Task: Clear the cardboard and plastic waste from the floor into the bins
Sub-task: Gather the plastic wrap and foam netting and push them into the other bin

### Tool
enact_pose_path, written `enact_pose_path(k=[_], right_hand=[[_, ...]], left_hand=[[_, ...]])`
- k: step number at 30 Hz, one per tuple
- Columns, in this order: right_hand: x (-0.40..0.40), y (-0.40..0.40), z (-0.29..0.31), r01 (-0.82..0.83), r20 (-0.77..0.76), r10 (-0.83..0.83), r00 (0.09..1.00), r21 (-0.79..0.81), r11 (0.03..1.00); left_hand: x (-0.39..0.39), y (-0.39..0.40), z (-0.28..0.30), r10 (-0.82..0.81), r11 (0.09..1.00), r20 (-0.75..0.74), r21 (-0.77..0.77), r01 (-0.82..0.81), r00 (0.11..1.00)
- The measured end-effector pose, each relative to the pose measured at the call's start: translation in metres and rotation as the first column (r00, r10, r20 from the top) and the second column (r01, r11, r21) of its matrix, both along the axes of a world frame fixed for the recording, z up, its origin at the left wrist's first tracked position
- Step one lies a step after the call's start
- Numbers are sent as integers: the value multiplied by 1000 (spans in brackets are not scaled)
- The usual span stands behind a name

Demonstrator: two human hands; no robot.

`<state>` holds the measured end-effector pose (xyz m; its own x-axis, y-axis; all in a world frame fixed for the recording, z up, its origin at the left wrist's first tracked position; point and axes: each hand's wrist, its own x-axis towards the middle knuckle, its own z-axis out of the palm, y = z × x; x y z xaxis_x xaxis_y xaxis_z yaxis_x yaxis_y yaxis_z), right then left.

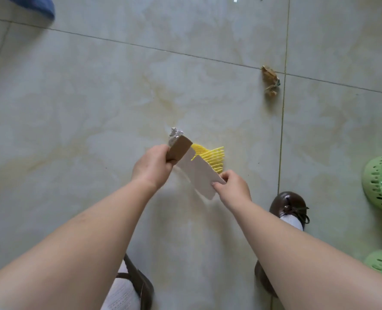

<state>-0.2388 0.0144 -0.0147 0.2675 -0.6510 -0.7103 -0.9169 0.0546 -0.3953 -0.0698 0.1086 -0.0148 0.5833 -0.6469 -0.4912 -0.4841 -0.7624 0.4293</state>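
Two bare arms reach out from the bottom edge, over a pale tiled floor (96, 97). Under them are two brown shoes (289, 204) with white socks. By the right edge of the floor stand two green bins (374, 184), one near the bottom right corner, and the upper one has a green bag in it.

The left hand (153, 167) is clenched around a brown card (178, 149) and a scrunched white wad (175, 134). A white card (200, 174) runs from that hand to the right hand (233, 186), which pinches the card's near end with its fingertips. Both cards are held up off the floor, near its middle. A yellow ridged piece of plastic (214, 156) shows just behind the white card; I cannot tell if it is held or lying on the floor.

A small crumpled brown scrap (270, 80) lies on the floor well apart from the hands, up toward the top right, beside a tile line. Something blue (36, 5) sits in the top left corner.
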Motion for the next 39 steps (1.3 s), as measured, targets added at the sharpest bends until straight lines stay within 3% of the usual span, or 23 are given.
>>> enact_pose_path(k=[5,8,22,26,30,34,39], right_hand=[[23,-31,36,197,244,-176,954,-64,978],[35,-55,57,282,312,-246,918,-76,956],[36,-180,129,472,398,-380,835,-162,867],[22,-201,182,383,411,-308,858,-111,917],[-29,-230,277,224,357,-142,923,-199,954],[-121,-243,343,326,340,-213,916,-321,889],[-231,-236,350,514,376,-390,841,-329,792]], left_hand=[[21,-4,33,202,974,9,-102,-200,979],[34,-12,49,253,956,-21,-150,-253,967],[46,-73,83,189,952,-40,-238,-193,981],[31,-100,106,105,955,-37,-276,-111,994],[-2,-145,150,-13,938,-15,-345,6,1000],[-67,-195,203,-109,884,-71,-463,64,992],[-165,-251,225,-241,827,-200,-555,93,950]])
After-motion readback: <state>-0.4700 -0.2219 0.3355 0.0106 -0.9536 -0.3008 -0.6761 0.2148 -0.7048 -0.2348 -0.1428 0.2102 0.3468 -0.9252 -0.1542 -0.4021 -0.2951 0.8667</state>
